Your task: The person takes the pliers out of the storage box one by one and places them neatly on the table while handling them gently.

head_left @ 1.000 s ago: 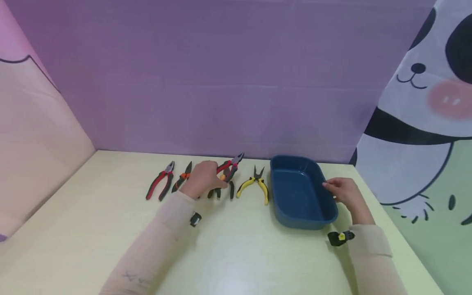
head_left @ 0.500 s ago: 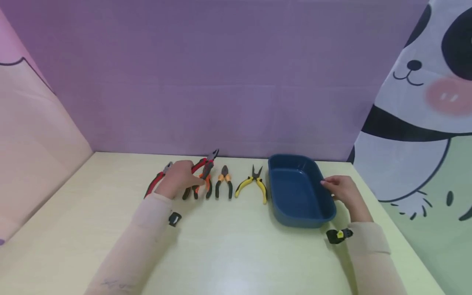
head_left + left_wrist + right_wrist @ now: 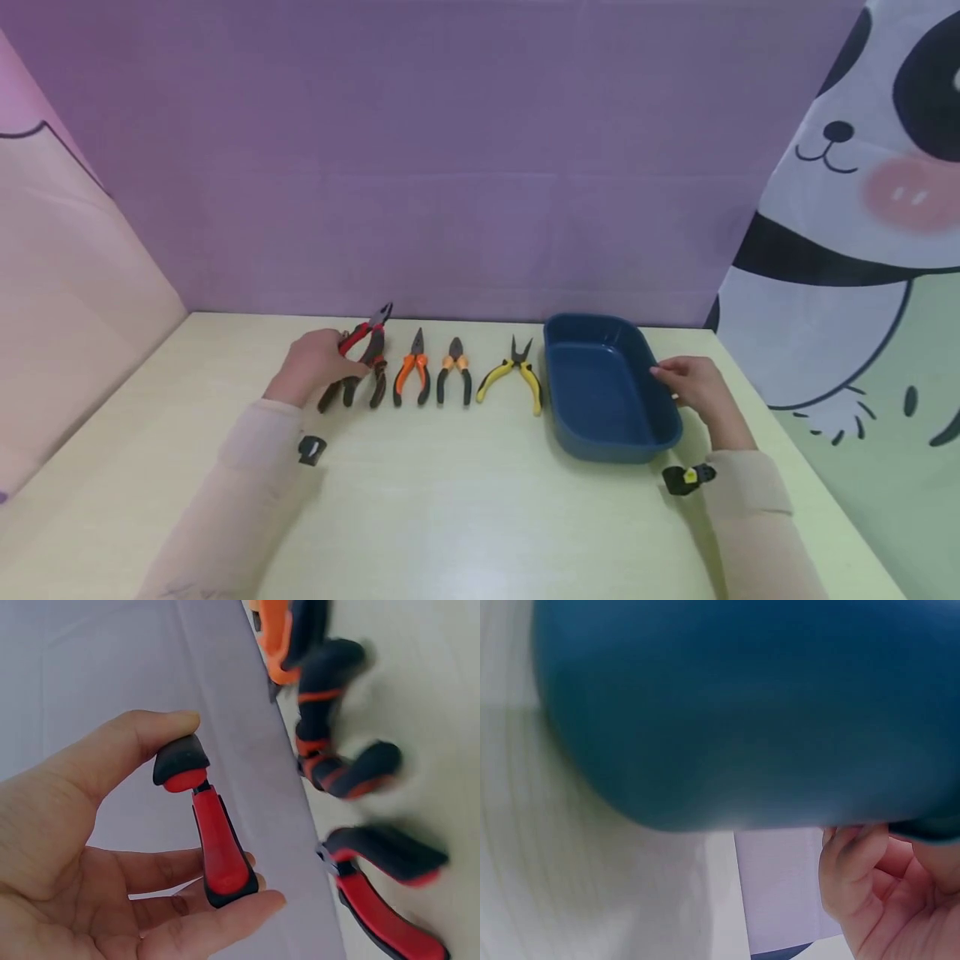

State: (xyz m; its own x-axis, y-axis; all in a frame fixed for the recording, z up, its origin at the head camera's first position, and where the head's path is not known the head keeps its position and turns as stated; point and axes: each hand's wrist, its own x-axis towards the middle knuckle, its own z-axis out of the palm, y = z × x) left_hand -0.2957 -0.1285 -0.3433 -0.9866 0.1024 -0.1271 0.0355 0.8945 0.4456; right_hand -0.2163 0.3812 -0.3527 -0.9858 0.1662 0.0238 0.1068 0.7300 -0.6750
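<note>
My left hand (image 3: 311, 367) holds red-and-black pliers (image 3: 367, 333) by the handles, raised above the table. In the left wrist view the thumb is on one handle of these pliers (image 3: 225, 855) and the fingers are on the other. Beneath them lie black pliers with orange bands (image 3: 319, 720). A second red-and-black pair (image 3: 390, 900) lies on the table, mostly hidden behind the hand in the head view. On the right, my right hand (image 3: 697, 387) pinches the side rim of a blue plastic tray (image 3: 611, 454), whose visible inside holds nothing.
Orange-handled pliers (image 3: 412, 375), black pliers with light orange collars (image 3: 454, 371) and yellow-handled pliers (image 3: 517, 371) lie in a row left of the tray. A purple backdrop (image 3: 450, 167) rises at the table's (image 3: 450, 500) back edge.
My left hand has carried the red-and-black pliers leftward along the row, uncovering the orange-handled and light-orange-collared pliers. My right hand stays at the tray's rim.
</note>
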